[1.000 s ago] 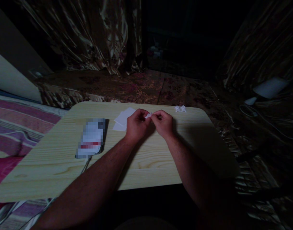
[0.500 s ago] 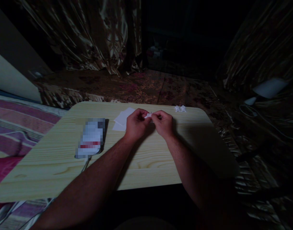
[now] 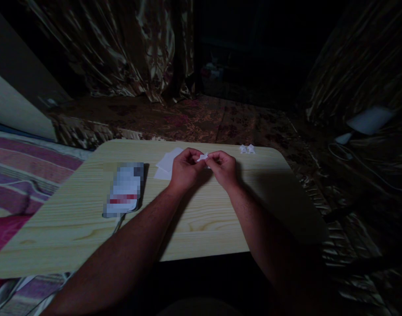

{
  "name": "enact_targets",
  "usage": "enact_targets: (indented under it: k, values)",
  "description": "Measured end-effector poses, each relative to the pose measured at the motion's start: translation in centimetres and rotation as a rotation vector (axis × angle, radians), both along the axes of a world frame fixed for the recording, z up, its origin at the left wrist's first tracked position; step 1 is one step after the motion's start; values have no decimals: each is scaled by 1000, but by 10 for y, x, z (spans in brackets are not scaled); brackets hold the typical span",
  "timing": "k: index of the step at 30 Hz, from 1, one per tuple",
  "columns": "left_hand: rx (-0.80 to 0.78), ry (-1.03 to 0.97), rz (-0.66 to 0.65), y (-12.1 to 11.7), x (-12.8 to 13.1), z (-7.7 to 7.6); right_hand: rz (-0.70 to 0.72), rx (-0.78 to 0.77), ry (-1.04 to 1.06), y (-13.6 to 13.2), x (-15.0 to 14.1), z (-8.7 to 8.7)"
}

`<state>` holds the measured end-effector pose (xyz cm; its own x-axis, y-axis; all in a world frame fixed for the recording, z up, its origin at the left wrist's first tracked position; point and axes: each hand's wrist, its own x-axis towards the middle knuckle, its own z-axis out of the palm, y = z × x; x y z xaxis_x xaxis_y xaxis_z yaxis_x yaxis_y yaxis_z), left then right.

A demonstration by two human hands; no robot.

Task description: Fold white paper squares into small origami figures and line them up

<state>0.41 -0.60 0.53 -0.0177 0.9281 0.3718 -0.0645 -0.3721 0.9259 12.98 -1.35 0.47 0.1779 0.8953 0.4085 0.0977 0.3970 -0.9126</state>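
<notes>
A small piece of folded white paper (image 3: 203, 156) is pinched between my two hands, above the far half of the wooden table (image 3: 201, 219). My left hand (image 3: 187, 169) grips its left side with thumb and fingers, and my right hand (image 3: 223, 167) grips its right side. The fingertips hide part of the paper. Just left of my left hand lie flat white paper sheets (image 3: 166, 164), partly covered by that hand. Two small folded white paper shapes (image 3: 247, 149) sit side by side near the table's far edge, to the right of my right hand.
On the left of the table lies a phone-like object (image 3: 125, 188), blurred out, with a cable (image 3: 118, 224) running off the near edge. A striped bed cover (image 3: 30, 175) is at left. A white lamp (image 3: 370, 120) stands beyond the right side.
The folded paper has turned slightly and shows more of its pointed outline between the fingertips. Both hands have shifted a little and keep hold of it. Everything else stays put.
</notes>
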Motion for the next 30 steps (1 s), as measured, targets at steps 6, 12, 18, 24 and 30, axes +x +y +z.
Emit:
enact_targets:
  k: [6, 12, 18, 24, 30]
  values:
    - [-26, 2, -31, -2, 2, 3, -18, -28, 17, 0, 0, 2]
    - [-22, -3, -21, -2, 2, 3, -36, -23, 15, -1, -1, 5]
    - [-26, -4, -26, -3, 1, 2, -50, -15, -43, -1, 1, 6]
    - [-24, -4, -40, -3, 1, 3, -23, 2, -7, 0, 1, 3]
    - [-25, 4, -29, -3, 1, 3, -13, -17, 12, -1, 0, 4]
